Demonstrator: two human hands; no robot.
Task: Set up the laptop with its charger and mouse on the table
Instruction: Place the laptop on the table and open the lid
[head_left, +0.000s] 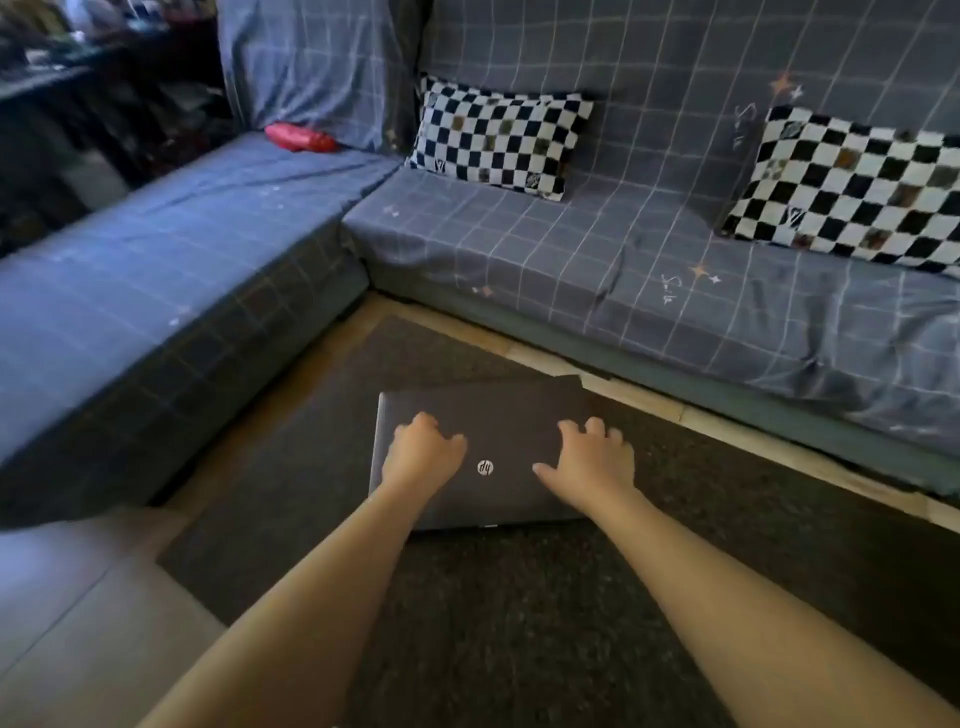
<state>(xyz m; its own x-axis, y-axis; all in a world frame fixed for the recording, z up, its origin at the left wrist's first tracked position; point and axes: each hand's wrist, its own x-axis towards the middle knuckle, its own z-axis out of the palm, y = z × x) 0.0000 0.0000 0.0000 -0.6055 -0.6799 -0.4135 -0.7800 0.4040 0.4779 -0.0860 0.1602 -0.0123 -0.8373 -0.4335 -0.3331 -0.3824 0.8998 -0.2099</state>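
Two bare hands lie on the closed laptop (493, 441), which is over the dark rug (519, 623) on the floor, its round logo visible between them. The left hand (423, 454) presses the lid with its fingers (421, 423) curled and close together, while the right hand (592, 462) has its fingers (592, 428) bent and a little apart, thumb pointing to the logo (neither hand is clamped around anything). Behind the rug stands a blue checked corner sofa (571, 249) with two black-and-white chequered pillows (498, 137) and a red object (298, 137), too blurred to identify.
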